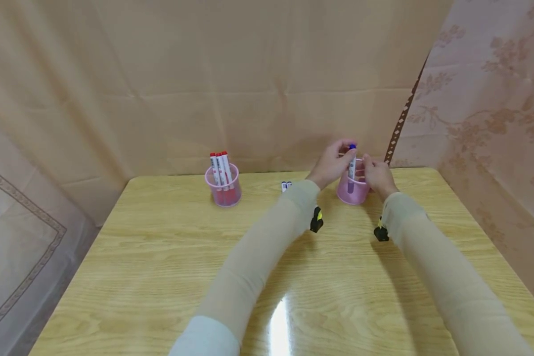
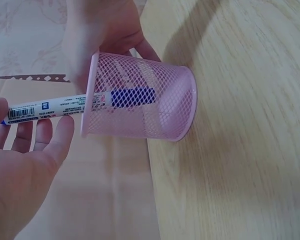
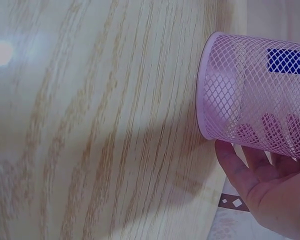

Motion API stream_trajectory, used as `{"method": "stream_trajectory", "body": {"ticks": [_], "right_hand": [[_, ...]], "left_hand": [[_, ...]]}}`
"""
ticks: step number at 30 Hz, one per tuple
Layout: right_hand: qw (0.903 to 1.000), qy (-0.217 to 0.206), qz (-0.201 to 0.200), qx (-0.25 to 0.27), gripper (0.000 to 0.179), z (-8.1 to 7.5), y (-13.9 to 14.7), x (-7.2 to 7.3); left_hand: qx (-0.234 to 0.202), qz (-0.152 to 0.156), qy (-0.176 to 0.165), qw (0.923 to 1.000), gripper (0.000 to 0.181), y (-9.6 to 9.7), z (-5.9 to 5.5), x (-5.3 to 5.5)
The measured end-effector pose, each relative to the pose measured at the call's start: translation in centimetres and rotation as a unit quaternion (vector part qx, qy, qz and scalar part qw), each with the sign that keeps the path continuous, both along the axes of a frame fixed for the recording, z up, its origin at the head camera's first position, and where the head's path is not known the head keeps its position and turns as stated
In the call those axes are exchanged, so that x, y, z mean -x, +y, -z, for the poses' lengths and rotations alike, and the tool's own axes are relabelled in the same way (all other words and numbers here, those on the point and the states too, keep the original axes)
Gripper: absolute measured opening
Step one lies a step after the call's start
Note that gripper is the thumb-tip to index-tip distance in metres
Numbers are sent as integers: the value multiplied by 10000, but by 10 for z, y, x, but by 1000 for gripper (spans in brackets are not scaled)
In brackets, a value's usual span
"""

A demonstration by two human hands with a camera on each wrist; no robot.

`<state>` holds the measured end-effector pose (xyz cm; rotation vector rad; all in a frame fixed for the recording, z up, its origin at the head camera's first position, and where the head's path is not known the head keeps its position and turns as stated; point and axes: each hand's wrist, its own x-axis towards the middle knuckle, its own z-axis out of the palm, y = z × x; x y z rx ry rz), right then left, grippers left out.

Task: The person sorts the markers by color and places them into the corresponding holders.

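Note:
My left hand [image 1: 331, 163] pinches a blue-capped whiteboard marker [image 1: 352, 167] near its upper end. The marker stands nearly upright, its capped lower part inside a pink mesh pen cup [image 1: 353, 197] at the back right of the table. Through the mesh in the left wrist view, the blue cap [image 2: 132, 97] shows partway down, short of the cup's base. Steadying the cup from the right is my right hand [image 1: 379, 177], thumb by the rim. In the right wrist view its fingers [image 3: 235, 162] wrap behind the mesh wall.
Another pink mesh cup [image 1: 227, 198] stands at the back left, with three red-capped markers [image 1: 221, 168] upright in it. Two more markers [image 1: 287, 186] lie on the wooden table [image 1: 169, 257] between the cups, partly behind the left sleeve. A beige curtain [image 1: 182, 89] hangs behind the table.

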<state>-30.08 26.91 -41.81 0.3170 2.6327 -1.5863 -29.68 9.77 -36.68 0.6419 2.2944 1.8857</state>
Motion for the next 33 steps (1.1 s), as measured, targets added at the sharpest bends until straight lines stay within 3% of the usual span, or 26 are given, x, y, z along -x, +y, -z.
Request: {"method": "stream_trajectory", "body": {"ticks": [6, 18, 27, 33], "right_hand": [[9999, 1, -1, 101, 74, 1, -4, -1], [9991, 90, 32, -416, 81, 0, 0, -4], [9978, 181, 43, -642, 80, -2, 2, -1], [9978, 159, 78, -635, 80, -1, 1, -1]], "left_hand": [[81, -37, -71, 9999, 31, 1, 7, -2], [731, 160, 565, 9956, 29, 14, 9, -4], [858, 236, 475, 9949, 29, 17, 6, -3], [1364, 0, 553, 9891, 29, 19, 3, -6]]}}
